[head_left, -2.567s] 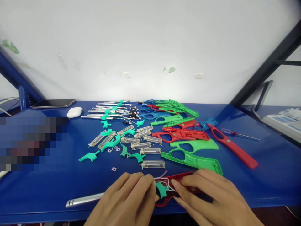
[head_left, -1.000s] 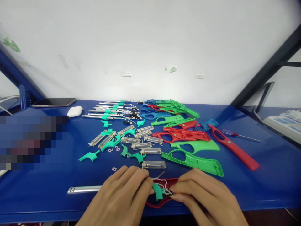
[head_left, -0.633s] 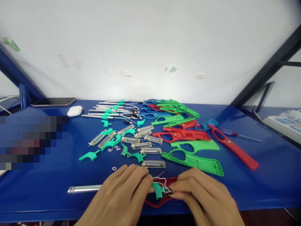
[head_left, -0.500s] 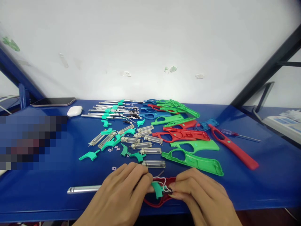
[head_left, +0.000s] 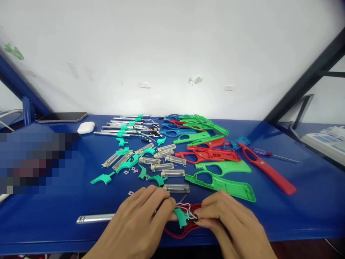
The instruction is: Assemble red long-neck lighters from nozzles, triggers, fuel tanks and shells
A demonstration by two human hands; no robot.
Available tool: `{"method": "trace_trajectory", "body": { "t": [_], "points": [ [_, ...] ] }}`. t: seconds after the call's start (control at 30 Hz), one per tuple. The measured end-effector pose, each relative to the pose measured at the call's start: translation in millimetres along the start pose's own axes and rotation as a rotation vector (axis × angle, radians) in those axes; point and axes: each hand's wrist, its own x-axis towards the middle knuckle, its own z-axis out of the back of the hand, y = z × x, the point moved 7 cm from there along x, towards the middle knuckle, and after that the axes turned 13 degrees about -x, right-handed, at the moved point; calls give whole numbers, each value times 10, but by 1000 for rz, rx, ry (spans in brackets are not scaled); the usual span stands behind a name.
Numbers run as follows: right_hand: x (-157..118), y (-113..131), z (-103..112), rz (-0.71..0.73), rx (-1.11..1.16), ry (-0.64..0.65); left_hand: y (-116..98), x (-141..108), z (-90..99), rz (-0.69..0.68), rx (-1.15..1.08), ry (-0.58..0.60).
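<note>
Near the table's front edge lies a red lighter shell half [head_left: 176, 233], with its inner side up. My left hand [head_left: 140, 217] is closed over its left part and over a silver metal tube [head_left: 94, 218] that sticks out to the left. Between my hands sits a teal trigger [head_left: 181, 218] in the shell, with thin white wires [head_left: 185, 205] looping above it. The fingertips of my right hand [head_left: 231, 217] pinch a small black igniter piece [head_left: 196, 218] at the wire ends. Its far side is hidden by my fingers.
Clear lighter fuel tanks [head_left: 176, 188] and loose teal triggers [head_left: 104, 178] lie beyond my hands. Silver tubes with wires [head_left: 115, 133] are at the back. Green shells [head_left: 223, 185], red shells [head_left: 269, 171] and a screwdriver [head_left: 283, 157] lie right. A phone [head_left: 63, 117] and white case [head_left: 86, 127] are back left.
Both hands keep nearly the same place and hold. The knuckles of my right hand have risen slightly, with the fingertips still at the black piece.
</note>
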Motion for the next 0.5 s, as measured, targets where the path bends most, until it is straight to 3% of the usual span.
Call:
{"method": "trace_trajectory", "body": {
  "t": [0.2, 0.5],
  "points": [
    [27, -5, 33, -45, 89, -20, -21, 31, 16, -6, -6, -13],
    [-18, -81, -30, -184, 318, 106, -20, 21, 8, -9, 8, -11]
  ]
}}
